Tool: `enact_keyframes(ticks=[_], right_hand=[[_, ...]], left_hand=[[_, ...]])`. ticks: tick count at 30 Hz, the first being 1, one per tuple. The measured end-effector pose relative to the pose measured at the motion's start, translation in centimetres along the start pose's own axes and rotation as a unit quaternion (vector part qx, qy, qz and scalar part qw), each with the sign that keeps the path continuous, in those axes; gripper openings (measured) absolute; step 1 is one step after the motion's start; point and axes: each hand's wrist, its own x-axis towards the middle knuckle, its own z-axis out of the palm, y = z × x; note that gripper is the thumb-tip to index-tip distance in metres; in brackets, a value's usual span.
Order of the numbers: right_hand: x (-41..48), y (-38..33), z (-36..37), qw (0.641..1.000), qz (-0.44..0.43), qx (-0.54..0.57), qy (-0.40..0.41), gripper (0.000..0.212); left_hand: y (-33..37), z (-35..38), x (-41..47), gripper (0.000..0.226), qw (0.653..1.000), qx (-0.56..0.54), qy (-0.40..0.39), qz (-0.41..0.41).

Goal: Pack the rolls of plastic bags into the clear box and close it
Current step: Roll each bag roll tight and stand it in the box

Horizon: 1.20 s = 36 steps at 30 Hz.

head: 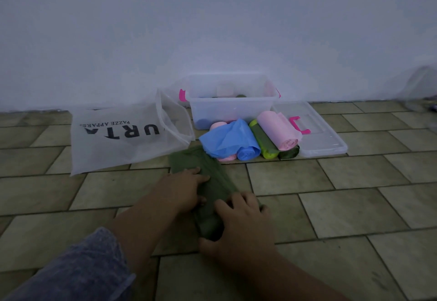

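Head view, dim light. Tiled floor (354,206) in front of a pale wall (212,28). The green roll (212,189) lies partly unrolled on the floor in the near centre, its loose flat end pointing away toward the other things. The left hand (182,189) rests on the flat part with its fingers (201,178) straight, pressing the sheet down. The right hand (243,227) is at the wound near end, its fingers (227,206) curled over the roll and thumb at the near side, grasping it. A blue-grey sleeve (82,265) covers the left arm. The clear box (234,109) stands open against the wall, well apart from the hands; shapes show dimly inside, count not legible. Its lid (321,139), with a pink clip (299,124), lies flat on the floor just right of the box. In front of the box, in a loose heap: a blue roll (236,142) with a slack end, a pink roll (279,130) lying across a lime roll (262,144). A white bag (118,142) with black print lies left of the box.
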Motion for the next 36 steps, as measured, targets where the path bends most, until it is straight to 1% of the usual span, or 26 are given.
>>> enact_keyframes(ticks=[9, 12, 13, 15, 17, 18, 19, 20, 22, 24, 26, 28, 31, 32, 33, 34, 36], right_hand=[[0.8, 0.5, -0.4, 0.996, -0.012, -0.018, -0.081, 0.067], [0.8, 0.6, -0.1, 0.996, -0.019, -0.019, -0.081, 0.068], [0.8, 0.6, 0.0, 0.997, -0.022, -0.018, -0.074, 0.067], [0.8, 0.6, 0.2, 0.997, -0.028, -0.014, -0.065, 0.067], [0.9, 0.7, 0.3, 0.997, -0.028, -0.009, -0.066, 0.071], [0.9, 0.7, 0.3, 0.998, -0.027, -0.008, -0.063, 0.073], [1.0, 0.7, 0.4, 0.998, -0.027, -0.009, -0.057, 0.072], [1.0, 0.7, 0.4, 0.998, -0.031, -0.011, -0.051, 0.072], [0.9, 0.8, 0.5, 0.998, -0.042, -0.015, -0.046, 0.079], [0.9, 0.8, 0.5, 0.998, -0.045, -0.018, -0.042, 0.086], [0.9, 0.8, 0.5, 0.998, -0.045, -0.018, -0.038, 0.086], [0.9, 0.9, 0.4, 0.998, -0.042, -0.015, -0.044, 0.086], [1.1, 1.3, 0.0, 0.998, -0.031, 0.023, -0.058, 0.077], [1.2, 1.6, -0.3, 0.996, -0.028, 0.048, -0.065, 0.073], [1.3, 1.9, -0.6, 0.994, -0.029, 0.071, -0.071, 0.068], [1.4, 2.4, -0.9, 0.993, -0.033, 0.091, -0.075, 0.063], [1.7, 3.7, -1.3, 0.989, -0.034, 0.123, -0.073, 0.047]], left_hand=[[-0.1, 0.3, 0.2, 0.071, 1.0, -0.014, 0.003, -0.005], [0.1, 0.2, -0.1, 0.072, 1.0, -0.018, 0.003, -0.006], [0.3, 0.2, -0.4, 0.073, 0.999, -0.028, 0.014, -0.003], [0.8, 0.3, -1.3, 0.073, 0.995, -0.075, 0.063, 0.01], [1.4, 0.2, -2.4, 0.066, 0.978, -0.175, 0.109, 0.032], [1.8, 0.1, -3.1, 0.063, 0.966, -0.229, 0.11, 0.044], [2.1, -0.1, -3.8, 0.062, 0.958, -0.264, 0.095, 0.053], [2.4, -0.2, -4.5, 0.064, 0.957, -0.277, 0.067, 0.06], [3.1, 0.1, -5.4, 0.071, 0.964, -0.254, 0.014, 0.077], [3.6, 0.7, -5.8, 0.072, 0.973, -0.219, 0.01, 0.078], [3.8, 0.9, -5.8, 0.07, 0.976, -0.206, 0.016, 0.066], [3.8, 0.8, -5.6, 0.076, 0.98, -0.191, 0.008, 0.064], [3.7, 0.5, -5.2, 0.089, 0.981, -0.185, -0.018, 0.057], [3.6, 0.4, -5.1, 0.089, 0.98, -0.192, -0.025, 0.051], [3.6, 0.3, -5.1, 0.084, 0.978, -0.201, -0.031, 0.045], [3.4, 0.2, -5.0, 0.075, 0.977, -0.207, -0.033, 0.041], [3.2, 0.3, -5.1, 0.049, 0.979, -0.196, -0.029, 0.039]])
